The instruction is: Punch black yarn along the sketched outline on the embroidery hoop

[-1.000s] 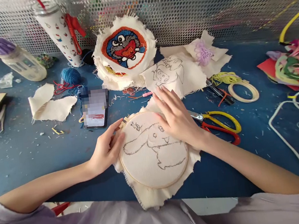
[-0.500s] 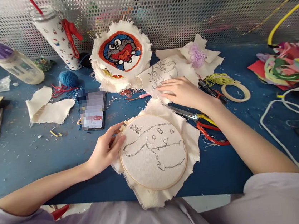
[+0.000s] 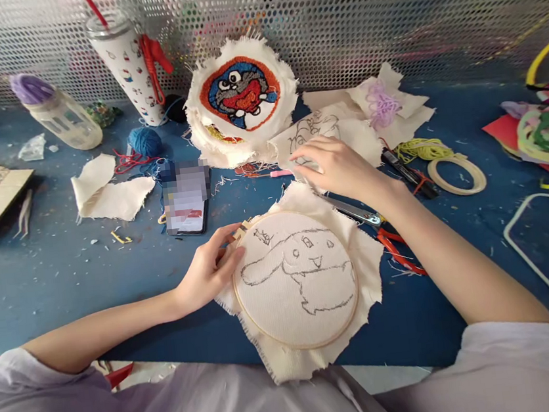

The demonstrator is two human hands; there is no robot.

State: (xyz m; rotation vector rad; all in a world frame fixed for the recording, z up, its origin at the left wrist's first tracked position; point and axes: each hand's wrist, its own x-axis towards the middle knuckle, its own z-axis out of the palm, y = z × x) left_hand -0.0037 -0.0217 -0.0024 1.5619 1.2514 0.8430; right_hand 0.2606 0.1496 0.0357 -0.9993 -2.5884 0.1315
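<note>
The embroidery hoop (image 3: 295,279) lay flat on the blue counter (image 3: 40,285) at its near edge, directly in front of the person. Cream cloth (image 3: 361,269) was stretched in it, with frayed edges spreading out all round, and a cartoon animal was drawn on the cloth in dark outline.

The left hand (image 3: 210,273) rested against the hoop's left rim. Its fingers (image 3: 225,235) were curled loosely, thumb and forefinger closed on the small wooden clamp at the rim's upper left.

The right hand (image 3: 337,167) lay beyond the hoop, palm down, fingers extended and slightly spread (not gripping anything). The fingertips pressed on a loose sketched cloth (image 3: 325,131) bearing another line drawing.

Scissors (image 3: 381,233) with red handles lay just right of the hoop, partly hidden under the right forearm. A phone (image 3: 185,199) lay to the hoop's upper left. A finished tufted patch (image 3: 240,94), showing a blue and red figure, leaned against the perforated metal screen (image 3: 381,8) at the rear. A ball of blue yarn (image 3: 145,141), a patterned tumbler (image 3: 127,64) and a bottle (image 3: 58,111) stood at rear left. A spare wooden ring (image 3: 457,175) lay to the right, well apart from the hoop.
</note>
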